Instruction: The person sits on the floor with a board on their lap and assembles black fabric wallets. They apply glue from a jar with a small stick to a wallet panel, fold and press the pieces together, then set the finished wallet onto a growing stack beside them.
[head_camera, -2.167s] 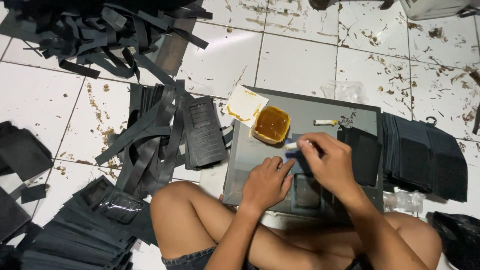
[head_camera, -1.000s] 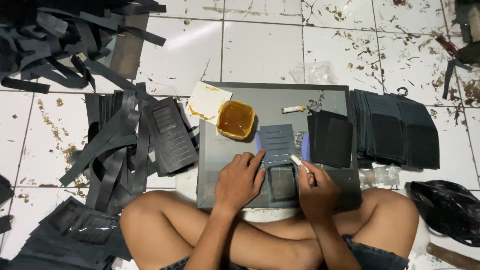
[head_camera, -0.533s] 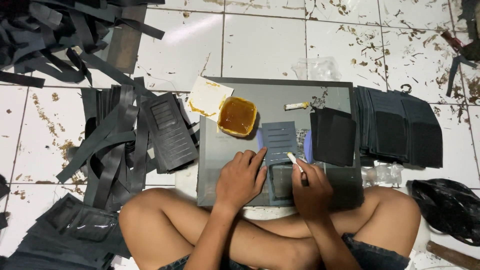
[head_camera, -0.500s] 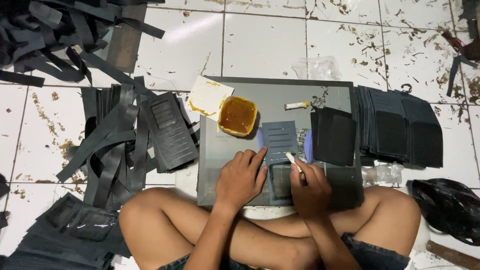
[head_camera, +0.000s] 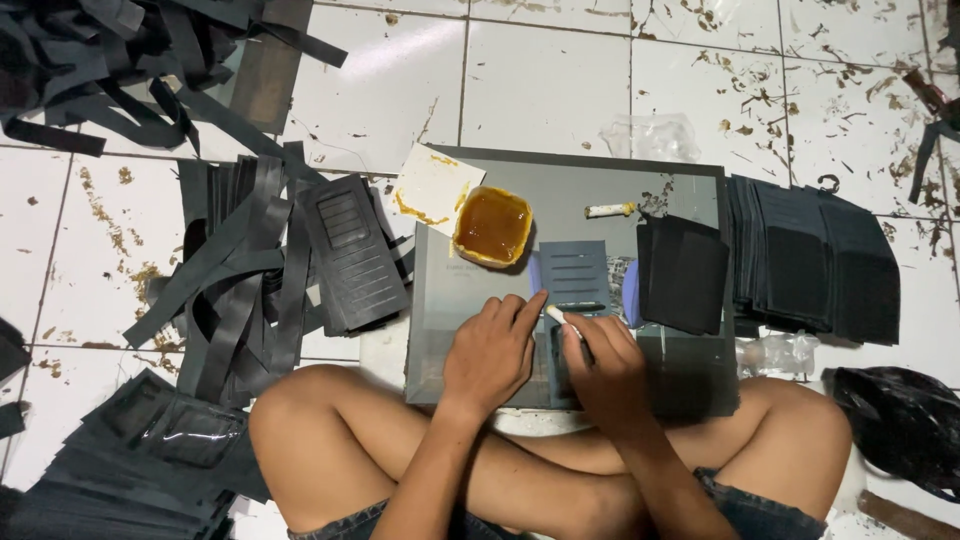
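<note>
Your left hand (head_camera: 490, 350) lies flat, fingers spread, on the grey board (head_camera: 450, 300) beside a dark panel (head_camera: 563, 355). Your right hand (head_camera: 605, 360) pinches a small white stick (head_camera: 556, 315) over that panel, near the glue tub (head_camera: 492, 225).

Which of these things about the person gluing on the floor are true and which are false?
1. The tub of amber glue stands on the grey board. True.
2. The right hand holds a small white-tipped stick. True.
3. The left hand is lifted high above the board. False: it rests flat on the board, beside the right hand.
4. The stack of dark rectangular pieces lies left of the board. False: it lies to the right of it; loose dark strips lie on the left.
5. The floor is made of white tiles. True.
</note>
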